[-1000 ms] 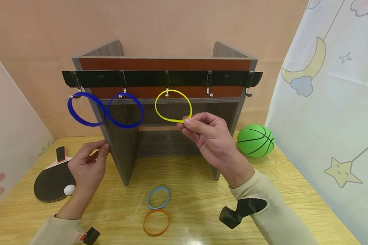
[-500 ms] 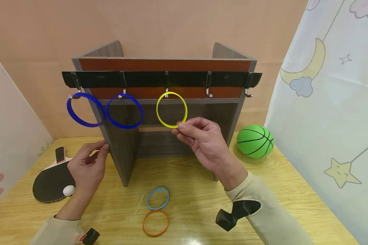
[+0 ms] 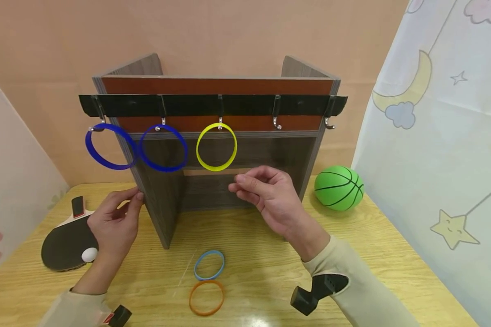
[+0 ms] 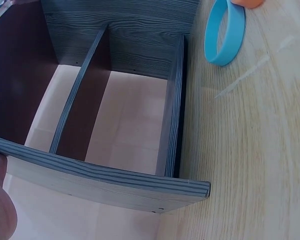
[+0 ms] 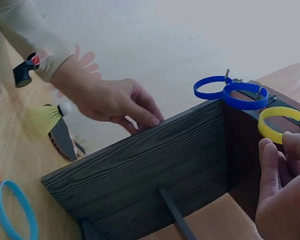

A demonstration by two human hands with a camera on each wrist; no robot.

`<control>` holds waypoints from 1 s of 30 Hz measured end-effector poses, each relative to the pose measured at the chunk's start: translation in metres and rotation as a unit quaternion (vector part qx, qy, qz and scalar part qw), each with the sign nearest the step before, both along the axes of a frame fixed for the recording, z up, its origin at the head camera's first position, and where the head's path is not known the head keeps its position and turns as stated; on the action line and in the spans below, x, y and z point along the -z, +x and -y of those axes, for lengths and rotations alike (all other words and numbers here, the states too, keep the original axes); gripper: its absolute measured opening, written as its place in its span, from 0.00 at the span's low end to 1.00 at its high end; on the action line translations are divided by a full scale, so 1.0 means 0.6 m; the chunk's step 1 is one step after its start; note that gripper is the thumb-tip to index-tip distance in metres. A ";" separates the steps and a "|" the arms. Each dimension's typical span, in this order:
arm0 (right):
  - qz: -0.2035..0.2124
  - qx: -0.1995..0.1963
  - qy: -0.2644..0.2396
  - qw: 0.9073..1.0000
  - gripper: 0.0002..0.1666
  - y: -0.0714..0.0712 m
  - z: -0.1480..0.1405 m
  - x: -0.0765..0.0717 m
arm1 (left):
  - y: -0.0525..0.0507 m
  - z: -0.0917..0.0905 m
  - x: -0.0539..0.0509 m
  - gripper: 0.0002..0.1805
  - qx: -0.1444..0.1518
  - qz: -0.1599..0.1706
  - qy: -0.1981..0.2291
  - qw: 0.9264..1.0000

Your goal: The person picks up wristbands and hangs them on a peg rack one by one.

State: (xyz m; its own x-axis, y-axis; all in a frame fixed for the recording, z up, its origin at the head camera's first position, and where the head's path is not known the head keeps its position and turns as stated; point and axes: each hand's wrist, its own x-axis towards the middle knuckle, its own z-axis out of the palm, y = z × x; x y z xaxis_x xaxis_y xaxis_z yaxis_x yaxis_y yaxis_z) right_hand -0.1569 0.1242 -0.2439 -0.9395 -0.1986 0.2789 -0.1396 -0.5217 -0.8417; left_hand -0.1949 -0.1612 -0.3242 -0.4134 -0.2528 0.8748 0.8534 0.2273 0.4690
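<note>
A yellow wristband (image 3: 217, 147) hangs from the middle hook of the black hook strip (image 3: 192, 105). Two blue wristbands, one on the far-left hook (image 3: 110, 146) and one on the second hook (image 3: 163, 148), hang beside it. My right hand (image 3: 270, 200) is just below and right of the yellow band, its fingers loosely bent and holding nothing. In the right wrist view, the fingertips are close to the band's lower rim. My left hand (image 3: 116, 218) pinches the front edge of the left panel of the wooden shelf (image 3: 157, 195).
A light blue wristband (image 3: 210, 265) and an orange wristband (image 3: 206, 297) lie on the table in front. A table tennis paddle (image 3: 67, 243) and a white-tipped shuttlecock (image 5: 50, 115) are at left. A green ball (image 3: 338, 188) sits right. Two right hooks (image 3: 277, 123) hold nothing.
My right hand has carried the yellow wristband left onto the middle hook and let go, then drawn slightly down. My left hand has stayed at the panel edge.
</note>
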 end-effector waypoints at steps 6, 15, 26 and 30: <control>0.030 0.002 0.043 0.999 0.13 0.000 -0.010 0.038 | -0.002 0.004 0.003 0.05 -0.001 -0.007 0.002 1.000; 0.048 -0.004 0.126 0.991 0.11 0.002 -0.020 0.112 | -0.011 0.007 0.010 0.05 0.005 -0.010 0.005 1.000; 0.073 -0.039 0.191 0.978 0.06 0.016 -0.015 0.177 | -0.019 0.013 0.022 0.05 0.003 -0.010 0.006 1.000; 0.096 -0.045 0.219 0.970 0.06 0.025 -0.015 0.196 | -0.013 0.008 0.014 0.05 0.001 -0.011 0.002 1.000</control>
